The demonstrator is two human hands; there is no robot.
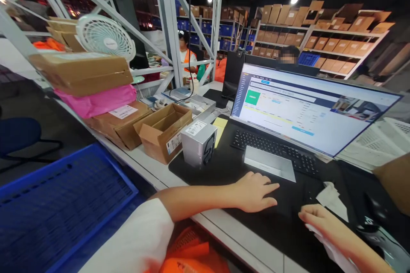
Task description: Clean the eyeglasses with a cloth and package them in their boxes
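My left hand (256, 193) reaches over the black desk mat (233, 222) with its fingers spread and nothing in them. Just beyond its fingertips lies a shallow silver-white box piece (269, 163), against the keyboard's front edge. My right hand (320, 218) is closed, fingers curled, with thin white paper (331, 249) hanging beneath the palm. A crumpled white paper (333, 199) lies on the mat beside that hand. Further left, a silver box (199, 145) with a label on top stands upright. Behind it sits an open cardboard box (166, 130).
A monitor (297, 111) stands behind the keyboard (275, 147). Stacked cartons (86, 72), a pink parcel (99, 100) and a fan (107, 38) are at left. A blue crate (70, 196) is below the desk edge. A dark handheld device (384, 239) lies at right. Two people are beyond.
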